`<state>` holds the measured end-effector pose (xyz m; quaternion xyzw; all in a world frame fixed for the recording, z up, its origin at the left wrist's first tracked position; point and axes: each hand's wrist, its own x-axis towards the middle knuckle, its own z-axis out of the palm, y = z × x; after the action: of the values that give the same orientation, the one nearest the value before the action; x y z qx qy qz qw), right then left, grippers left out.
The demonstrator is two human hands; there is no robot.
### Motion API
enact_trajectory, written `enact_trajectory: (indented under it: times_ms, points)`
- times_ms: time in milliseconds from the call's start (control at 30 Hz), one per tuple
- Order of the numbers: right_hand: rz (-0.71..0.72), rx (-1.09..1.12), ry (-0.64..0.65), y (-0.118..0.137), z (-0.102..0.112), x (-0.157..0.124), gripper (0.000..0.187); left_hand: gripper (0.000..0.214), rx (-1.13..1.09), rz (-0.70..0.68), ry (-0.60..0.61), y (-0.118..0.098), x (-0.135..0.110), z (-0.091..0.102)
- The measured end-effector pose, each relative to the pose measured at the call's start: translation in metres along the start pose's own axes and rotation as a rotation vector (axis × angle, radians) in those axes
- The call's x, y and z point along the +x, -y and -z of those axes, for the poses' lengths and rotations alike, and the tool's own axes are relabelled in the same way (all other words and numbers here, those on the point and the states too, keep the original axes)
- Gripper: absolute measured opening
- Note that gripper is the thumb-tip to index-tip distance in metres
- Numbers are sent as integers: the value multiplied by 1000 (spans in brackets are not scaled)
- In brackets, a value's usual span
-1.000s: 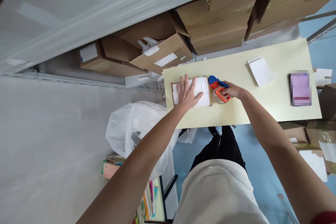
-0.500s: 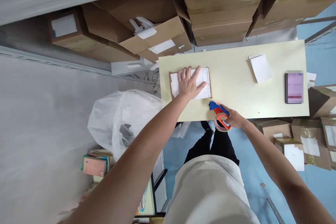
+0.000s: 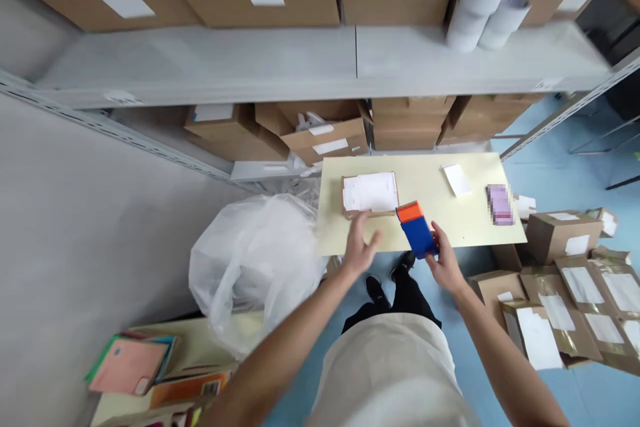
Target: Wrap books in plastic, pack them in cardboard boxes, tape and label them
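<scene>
A small cardboard box (image 3: 347, 208) with white paper (image 3: 371, 191) over its top rests at the left end of the cream table (image 3: 430, 180). My left hand (image 3: 360, 245), its fingers apart and slightly blurred, is just in front of the box's near side and holds nothing. Whether a fingertip touches the box I cannot tell. In my right hand (image 3: 445, 260) is a blue and orange tape dispenser (image 3: 418, 232), held above the table's front edge with its broad blue side towards me. The tape roll is hidden from this angle.
A white card (image 3: 456, 179) and a phone-like device with a blurred-out screen (image 3: 500, 205) lie on the table's right half. Behind rises a grey shelf (image 3: 215, 67) with cartons and white rolls (image 3: 470, 13). A plastic bag (image 3: 250, 260) bulges at left; cartons (image 3: 565, 300) crowd the right floor.
My left hand has come off the box top, back towards me. My right hand has turned the tape dispenser, so its blue side faces up. The view has tipped upward, showing more shelf.
</scene>
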<state>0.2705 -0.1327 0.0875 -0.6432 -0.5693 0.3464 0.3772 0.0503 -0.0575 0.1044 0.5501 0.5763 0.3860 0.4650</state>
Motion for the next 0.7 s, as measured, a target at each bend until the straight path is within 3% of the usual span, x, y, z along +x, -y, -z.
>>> enact_trajectory:
  times_ms: [100,233,367,500,600,700]
  points:
    - [158,-144,-229,25,-11,-9,42,56,-299,188,99,-19,-51,-20]
    - [345,-330,-326,57,-26,-5,16,60,-616,320,128,-52,-56,-34]
    - [531,-352,-231,67,-22,11,22,56,-759,358,33,-73,-37,-33]
    - [730,-284,-109,64,-1,31,31,52,-761,334,-39,-82,-10,-37]
    - [768,-206,-239,63,26,60,47,42,-707,219,-66,-95,22,-41]
    - [648,-138,-319,73,58,112,68,32,-637,70,-40,-120,69,-45]
